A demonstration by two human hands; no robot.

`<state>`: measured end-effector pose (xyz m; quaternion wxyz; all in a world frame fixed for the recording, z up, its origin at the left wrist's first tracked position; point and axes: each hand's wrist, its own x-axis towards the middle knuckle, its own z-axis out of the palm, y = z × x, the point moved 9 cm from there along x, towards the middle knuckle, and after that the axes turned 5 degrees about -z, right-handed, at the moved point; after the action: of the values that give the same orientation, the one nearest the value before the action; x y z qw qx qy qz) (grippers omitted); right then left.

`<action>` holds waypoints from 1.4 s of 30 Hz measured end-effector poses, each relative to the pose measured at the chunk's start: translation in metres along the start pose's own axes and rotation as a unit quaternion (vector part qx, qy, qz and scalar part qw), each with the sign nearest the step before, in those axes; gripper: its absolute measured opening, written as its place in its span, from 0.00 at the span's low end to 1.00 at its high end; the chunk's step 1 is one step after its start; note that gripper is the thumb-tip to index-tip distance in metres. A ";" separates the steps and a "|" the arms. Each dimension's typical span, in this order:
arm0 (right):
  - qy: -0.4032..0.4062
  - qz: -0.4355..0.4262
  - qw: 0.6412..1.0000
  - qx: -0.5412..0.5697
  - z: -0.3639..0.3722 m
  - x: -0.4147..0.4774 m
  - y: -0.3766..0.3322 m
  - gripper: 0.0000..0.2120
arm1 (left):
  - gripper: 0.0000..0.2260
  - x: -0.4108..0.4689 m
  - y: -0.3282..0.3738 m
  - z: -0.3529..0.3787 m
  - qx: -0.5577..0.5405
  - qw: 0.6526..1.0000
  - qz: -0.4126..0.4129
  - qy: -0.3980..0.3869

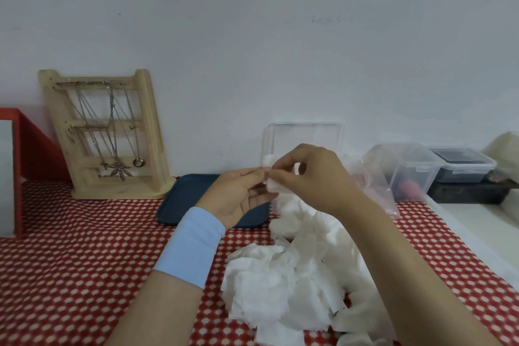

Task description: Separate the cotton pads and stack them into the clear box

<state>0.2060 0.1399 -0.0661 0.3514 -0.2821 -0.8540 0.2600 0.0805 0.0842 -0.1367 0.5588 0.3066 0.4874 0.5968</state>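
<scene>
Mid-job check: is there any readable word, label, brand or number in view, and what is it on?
None: no readable text anywhere in view.
The faint marks on the wall are too blurred to read.
No labels show on the clear box, lidded containers or wooden stand.
The cotton pad pinched by the left hand and right hand is plain white.

No writing, label, brand, number or sign can be read anywhere in view (the faint marks (325, 19) on the wall (252, 45) are too smudged to tell whether they are letters).
</scene>
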 end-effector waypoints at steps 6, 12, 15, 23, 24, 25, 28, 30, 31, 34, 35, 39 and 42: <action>-0.031 0.007 0.999 -0.020 0.007 0.000 0.003 0.13 | 0.13 -0.002 0.006 -0.001 -0.001 1.000 0.009 -0.012; -0.002 0.048 0.996 0.080 0.005 0.003 0.014 0.06 | 0.13 -0.002 0.006 -0.003 -0.005 1.000 0.005 -0.008; 0.008 0.087 0.984 0.156 0.003 0.001 0.020 0.07 | 0.11 -0.003 0.006 -0.002 0.020 1.000 0.008 -0.004; -0.006 0.107 0.986 0.128 0.008 -0.001 0.022 0.11 | 0.10 -0.004 0.006 -0.003 0.075 0.996 0.014 0.044; -0.024 0.091 0.988 0.121 0.010 -0.002 0.016 0.09 | 0.11 -0.005 0.006 -0.003 0.075 0.996 0.017 0.044; -0.043 0.078 0.990 0.108 0.012 -0.003 0.012 0.07 | 0.11 -0.005 0.007 -0.004 0.073 0.996 0.018 0.047; -0.054 0.052 0.995 0.063 0.012 -0.003 0.011 0.10 | 0.09 -0.004 0.007 -0.008 0.059 0.997 0.015 0.054; -0.030 0.052 0.996 0.060 0.007 -0.001 0.013 0.04 | 0.09 -0.003 0.006 -0.009 0.061 0.997 0.011 0.055; -0.017 0.057 0.996 0.059 0.005 0.000 0.015 0.04 | 0.08 -0.003 0.005 -0.010 0.064 0.996 0.008 0.056; 0.073 0.080 0.992 0.066 -0.008 0.001 0.025 0.12 | 0.07 -0.002 0.003 -0.013 0.066 0.995 0.002 0.070; 0.123 0.080 0.987 0.063 -0.018 0.000 0.026 0.12 | 0.06 -0.002 0.003 -0.014 0.066 0.995 0.001 0.076; 0.184 -0.009 0.983 0.023 -0.035 -0.004 0.001 0.06 | 0.06 -0.001 0.003 -0.011 0.049 0.997 0.002 0.065; 0.078 -0.081 0.992 -0.066 -0.009 -0.001 -0.015 0.04 | 0.09 0.000 0.004 -0.004 0.035 0.999 0.013 0.040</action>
<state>0.2086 0.1309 -0.0517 0.4173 -0.2543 -0.8592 0.1514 0.0751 0.0835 -0.1341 0.5199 0.3077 0.5259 0.5987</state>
